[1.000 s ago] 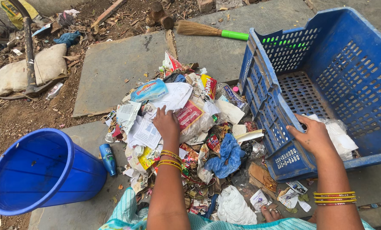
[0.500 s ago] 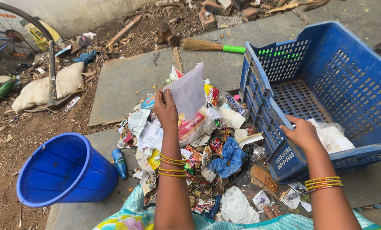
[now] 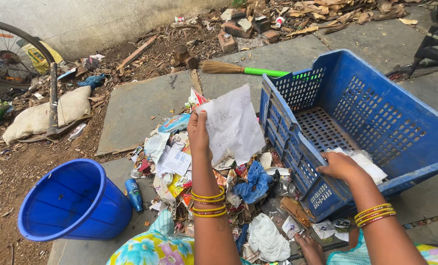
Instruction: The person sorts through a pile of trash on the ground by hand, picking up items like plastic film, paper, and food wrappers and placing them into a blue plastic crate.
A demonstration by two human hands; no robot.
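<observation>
My left hand [image 3: 198, 133] grips a white sheet of paper [image 3: 234, 125] by its left edge and holds it up over a heap of mixed litter [image 3: 214, 172] made of wrappers, papers and plastic. My right hand [image 3: 339, 165] rests on the near rim of a tilted blue plastic crate [image 3: 375, 113], next to crumpled clear plastic and paper [image 3: 366, 162] lying inside it. Both wrists wear yellow and red bangles.
A blue bucket [image 3: 67, 201] lies on its side at the left, with a small blue bottle [image 3: 133, 194] beside it. A broom with a green handle [image 3: 248, 69] lies behind the crate. A sack [image 3: 42, 115], a bicycle wheel [image 3: 13, 54] and rubble line the far left and back.
My left hand picked the white sheet out of the heap and lifted it, turning it toward the crate. My right hand slid a little along the crate's rim. The view tilted up.
</observation>
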